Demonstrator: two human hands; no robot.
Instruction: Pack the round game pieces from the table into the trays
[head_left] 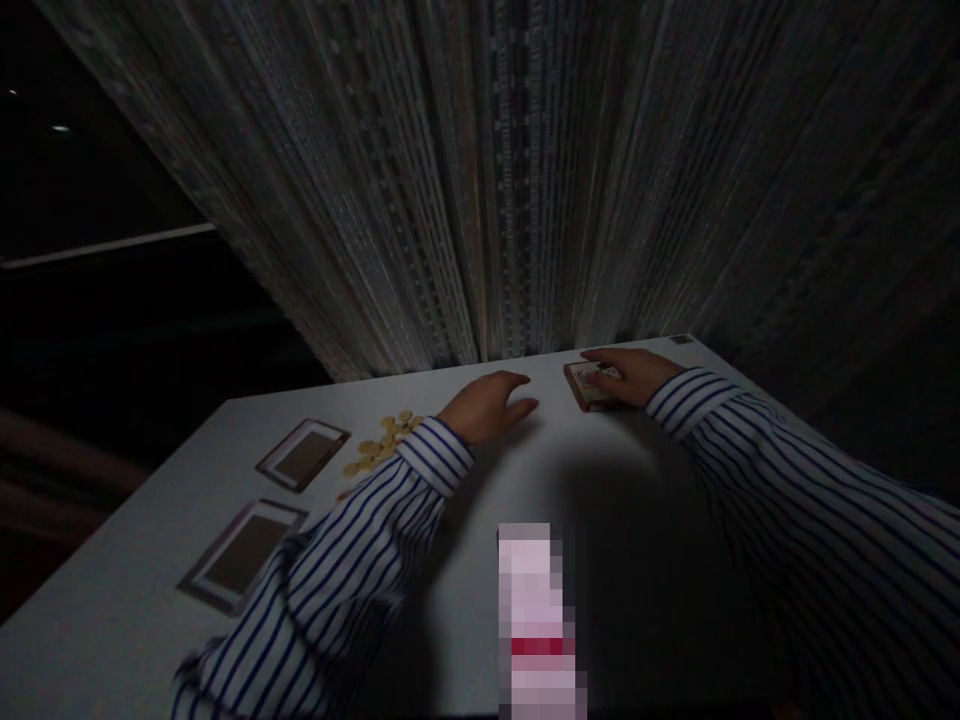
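Observation:
Both my arms in blue-and-white striped sleeves reach across a white table (600,480). My left hand (489,403) rests on the table near its far edge, fingers loosely curled, holding nothing that I can see. My right hand (631,372) lies on top of a small deck of cards (586,388) at the far right, fingers stretched over it. A pile of several small gold tokens (381,441) lies just left of my left wrist.
Two dark rectangular cards with pale borders, one (302,454) farther and one (244,555) nearer, lie at the left of the table. A grey patterned curtain (510,180) hangs right behind the table's far edge. The room at left is dark.

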